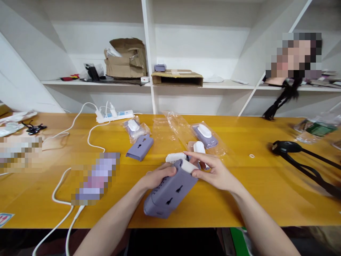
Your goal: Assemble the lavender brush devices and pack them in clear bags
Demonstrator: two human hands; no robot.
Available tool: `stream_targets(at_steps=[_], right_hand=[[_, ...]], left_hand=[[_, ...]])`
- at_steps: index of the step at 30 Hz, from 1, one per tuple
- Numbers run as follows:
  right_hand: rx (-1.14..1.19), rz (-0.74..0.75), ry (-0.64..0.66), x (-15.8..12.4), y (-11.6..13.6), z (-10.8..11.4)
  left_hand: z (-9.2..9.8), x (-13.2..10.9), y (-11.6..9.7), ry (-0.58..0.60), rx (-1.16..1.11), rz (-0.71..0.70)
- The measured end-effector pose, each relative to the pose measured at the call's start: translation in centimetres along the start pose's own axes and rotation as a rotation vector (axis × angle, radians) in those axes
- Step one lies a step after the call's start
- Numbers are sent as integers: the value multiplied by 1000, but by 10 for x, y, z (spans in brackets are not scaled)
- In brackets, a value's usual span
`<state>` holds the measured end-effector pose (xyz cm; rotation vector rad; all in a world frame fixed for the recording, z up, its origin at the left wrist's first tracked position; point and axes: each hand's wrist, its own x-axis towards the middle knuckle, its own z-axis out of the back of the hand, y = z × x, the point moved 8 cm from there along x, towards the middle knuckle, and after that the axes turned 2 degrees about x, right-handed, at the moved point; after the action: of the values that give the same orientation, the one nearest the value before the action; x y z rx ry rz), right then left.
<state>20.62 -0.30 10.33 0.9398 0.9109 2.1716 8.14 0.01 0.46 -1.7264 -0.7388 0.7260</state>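
Note:
A purple plastic holder (173, 192), with two keyhole slots on its upward face and small round holes along one side, is tilted above the table's front part. My left hand (156, 176) is closed around its left side, thumb on top near the far end. A smooth white plastic piece (188, 166) sits at the holder's far end. My right hand (217, 173) grips there, thumb on the near edge and forefinger reaching over the far side. Just beyond my hands is a white bristled brush head (176, 157); whether it touches the holder I cannot tell.
A second purple holder (140, 147) lies behind left. Bagged white-and-purple pieces (204, 131) and a white ribbed piece (199, 147) lie behind. Left are a charging phone (97, 177) and a power strip (117, 116); right, black straps (290, 147). Another person (293, 57) shows at upper right.

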Motion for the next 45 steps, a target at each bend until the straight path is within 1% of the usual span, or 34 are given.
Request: stream_targets(at_steps=[2,3,4,6,9,11,15,18,20,24,26,28,30,33,35,37,40,42,44,45], right_hand=[[115,-28,-61,2,-6,4],[175,-40,-83,3,-8,6],[231,-51,-101,4,-11,8],[300,-78,-127,6,-15,9],[307,-110,-139,6,-19,9],[309,-121,-110,6,-20,5],[337,-125,-72,5,-23,-3],[331,-128,-88,5,-27,-5],[321,-125,-98,6,-28,-5],[360,-110,-99,7,-25,-5],[406,-102,-65,8,-22,-7],[434,-109,-18,8,-22,-11],[451,-127,-5,8,-24,-12],[432,-133,-75,9,-28,-6],[367,-139,-136,10,-32,1],[284,-158,-183,11,-39,7],[117,-184,-207,12,-47,7],[-40,-171,-183,12,-47,-2],[-196,-106,-95,12,-39,-21],[-261,-53,-18,10,-33,-35]], left_hand=[[-15,3,3,154,-194,33],[-23,4,1,230,-289,27],[-29,4,-3,286,-366,6],[-35,5,-15,339,-467,-62],[-38,5,-28,347,-535,-125],[-38,4,-32,338,-556,-135],[-31,3,-32,304,-564,-128],[-22,4,-31,252,-541,-134],[-20,6,-30,243,-532,-125],[-29,5,-24,347,-540,-31],[-33,5,-20,383,-545,3],[-34,4,-18,391,-540,19],[-32,3,-21,360,-534,1],[-20,-2,-37,230,-540,-112],[-7,-10,-54,138,-548,-219],[13,-18,-71,18,-571,-347],[43,-32,-91,-141,-596,-546],[54,-38,-98,-191,-602,-641],[58,-41,-100,-205,-603,-676],[59,-41,-100,-210,-603,-678]])
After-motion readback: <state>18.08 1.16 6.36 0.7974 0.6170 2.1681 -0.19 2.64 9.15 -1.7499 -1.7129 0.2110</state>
